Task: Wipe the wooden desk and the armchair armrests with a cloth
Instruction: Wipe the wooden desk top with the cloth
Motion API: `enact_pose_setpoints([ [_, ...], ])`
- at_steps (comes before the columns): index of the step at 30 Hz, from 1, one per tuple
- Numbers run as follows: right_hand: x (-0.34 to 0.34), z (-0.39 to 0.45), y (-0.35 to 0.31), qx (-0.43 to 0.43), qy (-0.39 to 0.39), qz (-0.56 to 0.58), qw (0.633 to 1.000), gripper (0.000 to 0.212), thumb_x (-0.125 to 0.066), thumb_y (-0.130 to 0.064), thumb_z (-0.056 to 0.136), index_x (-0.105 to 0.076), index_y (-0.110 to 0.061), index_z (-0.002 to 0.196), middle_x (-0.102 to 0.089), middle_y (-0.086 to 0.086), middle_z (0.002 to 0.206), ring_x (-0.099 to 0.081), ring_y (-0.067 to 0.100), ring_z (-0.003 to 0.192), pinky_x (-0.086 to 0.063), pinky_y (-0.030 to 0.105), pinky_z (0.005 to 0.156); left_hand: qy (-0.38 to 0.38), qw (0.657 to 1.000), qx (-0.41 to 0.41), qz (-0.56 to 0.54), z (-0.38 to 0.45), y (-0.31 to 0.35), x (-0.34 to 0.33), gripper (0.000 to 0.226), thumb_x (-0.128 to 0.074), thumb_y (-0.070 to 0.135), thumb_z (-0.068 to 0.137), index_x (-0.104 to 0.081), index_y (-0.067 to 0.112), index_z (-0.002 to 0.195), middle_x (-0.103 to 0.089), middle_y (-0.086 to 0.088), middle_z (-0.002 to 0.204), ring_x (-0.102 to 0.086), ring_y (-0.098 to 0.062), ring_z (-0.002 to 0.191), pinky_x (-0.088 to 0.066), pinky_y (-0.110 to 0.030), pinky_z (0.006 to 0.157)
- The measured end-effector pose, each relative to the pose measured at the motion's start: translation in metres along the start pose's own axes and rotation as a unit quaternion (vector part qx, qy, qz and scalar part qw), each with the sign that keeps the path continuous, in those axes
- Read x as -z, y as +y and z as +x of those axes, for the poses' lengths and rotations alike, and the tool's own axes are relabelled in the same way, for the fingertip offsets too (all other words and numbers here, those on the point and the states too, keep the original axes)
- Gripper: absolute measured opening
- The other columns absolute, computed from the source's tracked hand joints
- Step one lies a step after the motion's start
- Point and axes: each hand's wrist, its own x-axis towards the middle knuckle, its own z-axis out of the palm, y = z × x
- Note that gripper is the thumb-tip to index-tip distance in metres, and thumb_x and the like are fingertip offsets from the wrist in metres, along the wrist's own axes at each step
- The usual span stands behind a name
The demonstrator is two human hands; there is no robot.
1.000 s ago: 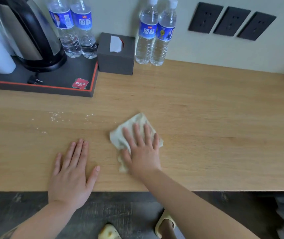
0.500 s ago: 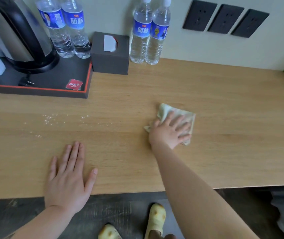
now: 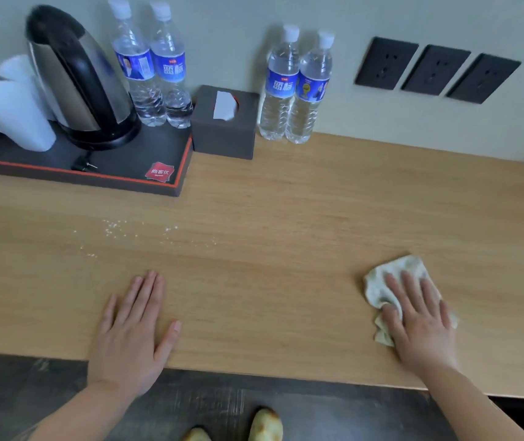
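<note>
The right hand lies flat with fingers spread on a crumpled pale green-and-white cloth, pressing it onto the light wooden counter, well to the right of the dark grey square tissue box and nearer the counter's front edge. The left hand rests palm down on bare wood, fingers extended and grasping nothing, in front of and slightly left of the tissue box, close to the front edge. A scatter of small white crumbs lies between that hand and the black tray with a red-orange trim line, which touches the tissue box's left side. On the tray stands a steel-and-black electric kettle. Two clear plastic water bottles with blue labels stand just right of the tissue box, against the wall.
</note>
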Motion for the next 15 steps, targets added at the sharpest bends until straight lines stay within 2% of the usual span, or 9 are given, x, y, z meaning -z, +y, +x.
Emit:
enact_pose_setpoints([
  [2,-0.005,0.031,-0.030,-0.174,0.065,0.039,0.982,0.058,-0.014,-0.050,0.095,-0.010,-0.039,0.152,-0.003,-0.003,0.163,0.006,0.025,0.148,0.001,0.052,0.117,0.008,1.000,0.002,0.003,0.000,-0.001,-0.003,0.076,-0.011,0.061,0.091,-0.013,0.014,0.151,-0.015,0.000,0.159,-0.013,-0.017,0.146,-0.009,-0.040,0.117],
  [3,-0.007,0.044,-0.058,-0.283,0.073,0.063,0.954,0.058,-0.015,-0.047,0.097,-0.008,-0.034,0.153,-0.001,0.001,0.163,0.007,0.030,0.147,0.002,0.057,0.116,0.008,1.000,0.000,0.005,0.000,-0.002,-0.004,0.076,-0.011,0.062,0.092,-0.012,0.015,0.151,-0.014,0.001,0.159,-0.012,-0.016,0.147,-0.008,-0.039,0.116],
  [4,-0.007,0.056,-0.094,-0.361,0.051,0.098,0.926,0.059,-0.016,-0.045,0.098,-0.004,-0.029,0.154,0.003,0.006,0.162,0.009,0.035,0.146,0.004,0.060,0.114,0.010,1.000,-0.001,0.007,0.000,-0.002,-0.005,0.076,-0.011,0.062,0.092,-0.010,0.016,0.152,-0.012,0.002,0.159,-0.010,-0.016,0.147,-0.007,-0.039,0.117],
  [5,-0.005,0.063,-0.132,-0.375,0.021,0.129,0.918,0.061,-0.017,-0.044,0.099,-0.001,-0.025,0.154,0.007,0.009,0.162,0.011,0.038,0.145,0.005,0.062,0.113,0.014,1.000,-0.002,0.006,0.000,-0.002,-0.006,0.076,-0.010,0.062,0.092,-0.008,0.017,0.152,-0.009,0.003,0.160,-0.007,-0.015,0.147,-0.005,-0.038,0.117],
  [6,-0.009,0.064,-0.167,-0.327,0.009,0.132,0.936,0.062,-0.018,-0.044,0.099,0.001,-0.023,0.154,0.010,0.011,0.161,0.014,0.040,0.145,0.007,0.063,0.112,0.017,1.000,-0.004,0.004,0.000,-0.003,-0.008,0.076,-0.008,0.063,0.091,-0.004,0.018,0.152,-0.005,0.003,0.160,-0.003,-0.014,0.148,-0.003,-0.038,0.117],
  [8,-0.032,0.045,-0.228,-0.119,-0.002,0.069,0.990,0.062,-0.015,-0.046,0.099,0.007,-0.025,0.153,0.016,0.010,0.160,0.018,0.040,0.144,0.011,0.062,0.110,0.015,1.000,-0.003,0.005,0.001,-0.003,-0.008,0.076,-0.003,0.064,0.090,0.002,0.019,0.152,0.001,0.004,0.160,0.004,-0.013,0.148,0.000,-0.038,0.118],
  [9,-0.043,0.026,-0.251,-0.014,-0.017,0.039,0.999,0.062,-0.011,-0.047,0.098,0.011,-0.026,0.152,0.019,0.009,0.159,0.021,0.039,0.143,0.013,0.061,0.110,0.017,1.000,0.001,0.008,0.001,-0.004,-0.007,0.076,-0.003,0.064,0.090,0.001,0.019,0.152,-0.001,0.003,0.160,0.002,-0.014,0.148,-0.002,-0.039,0.118],
  [12,-0.056,-0.032,-0.260,0.170,-0.039,-0.032,0.984,0.063,0.000,-0.053,0.095,0.014,-0.028,0.151,0.019,0.007,0.159,0.023,0.037,0.143,0.013,0.057,0.114,0.018,1.000,0.006,0.003,0.002,-0.004,-0.002,0.076,-0.015,0.061,0.092,-0.015,0.013,0.151,-0.016,-0.001,0.159,-0.014,-0.019,0.146,-0.010,-0.043,0.115],
  [15,-0.048,-0.049,-0.192,0.350,-0.023,-0.060,0.935,0.061,-0.018,-0.053,0.098,-0.014,-0.028,0.154,-0.009,0.003,0.162,-0.003,0.035,0.148,-0.009,0.054,0.113,0.016,0.999,-0.035,-0.008,0.003,-0.010,0.001,0.076,-0.027,0.059,0.092,-0.023,0.010,0.149,-0.023,-0.004,0.157,-0.020,-0.020,0.145,-0.014,-0.045,0.112],
])
